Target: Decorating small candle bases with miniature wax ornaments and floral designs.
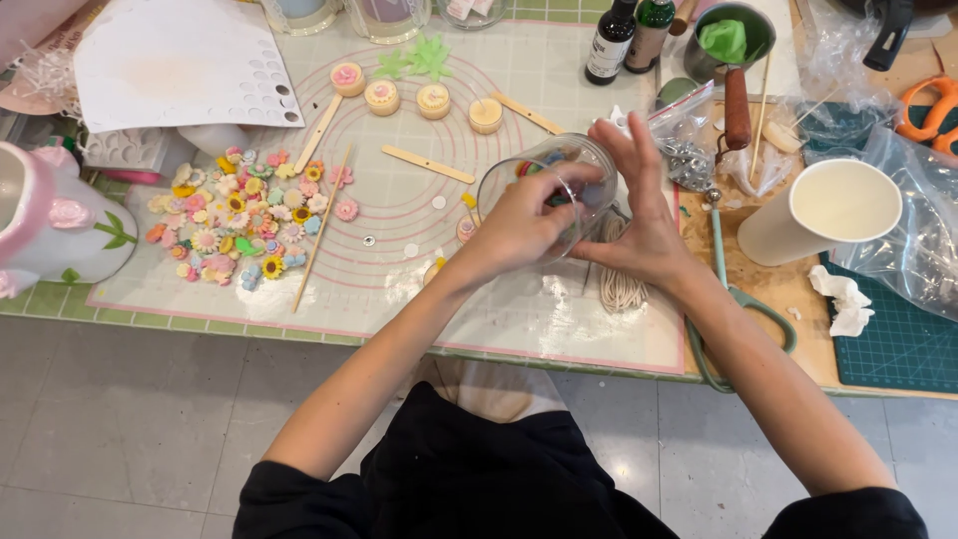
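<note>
Both hands meet at a clear glass jar (pixel 547 185) tipped on its side above the silicone mat (pixel 559 319), mouth facing left. Left hand (pixel 521 222) wraps the jar from the near side, fingers curled closed on the glass. Right hand (pixel 644 215) cups the jar's far end, palm against it, fingers spread upward, pressed on the glass rather than curled round it. Small coloured bits show through the jar.

Under the hands lies a bundle of white wicks (pixel 619 284). Left on the mat: a heap of small resin flowers (pixel 244 225), a thin skewer (pixel 321 230) slanting past it, flat wooden sticks (pixel 427 164). Further up, four small round candles (pixel 414 98) in a row, green leaf shapes (pixel 419 58) just behind.

Right of the hands: a white paper cup (pixel 823 210) lying tilted, clear plastic bags (pixel 913 220), a crumpled tissue (pixel 840 297), a green cutting mat (pixel 893 344). A teal-handled tool (pixel 733 299) runs beside the right wrist. Two dark bottles (pixel 629 38) and a pot with green wax (pixel 730 40) sit at the far edge. White and pink vase (pixel 55 225) at far left; white perforated sheet (pixel 180 65) upper left.
</note>
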